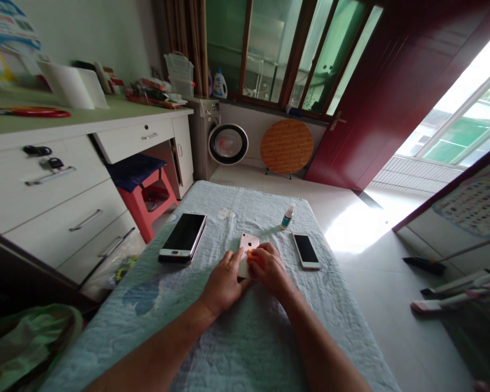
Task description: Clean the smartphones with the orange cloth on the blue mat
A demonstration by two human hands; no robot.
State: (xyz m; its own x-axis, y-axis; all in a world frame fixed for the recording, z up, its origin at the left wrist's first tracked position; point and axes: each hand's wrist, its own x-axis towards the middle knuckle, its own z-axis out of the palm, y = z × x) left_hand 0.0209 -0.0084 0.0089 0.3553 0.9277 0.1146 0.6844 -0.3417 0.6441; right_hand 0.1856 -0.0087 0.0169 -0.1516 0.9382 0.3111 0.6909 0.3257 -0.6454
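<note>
A pink phone (247,246) lies face down on the pale blue quilted cloth (237,337), its back up. My left hand (224,283) grips its near left edge with curled fingers. My right hand (269,268) is closed on a small orange cloth or pad (253,255) pressed against the phone's back. A large dark phone (183,236) lies screen up to the left. A smaller phone (306,251) lies screen up to the right. A little spray bottle (287,216) stands just beyond them.
A white desk with drawers (65,190) runs along the left, with a red stool (145,196) tucked under it. A washing machine (224,142) and a round wooden board (286,146) stand at the back. A broom (428,265) lies on the floor at right.
</note>
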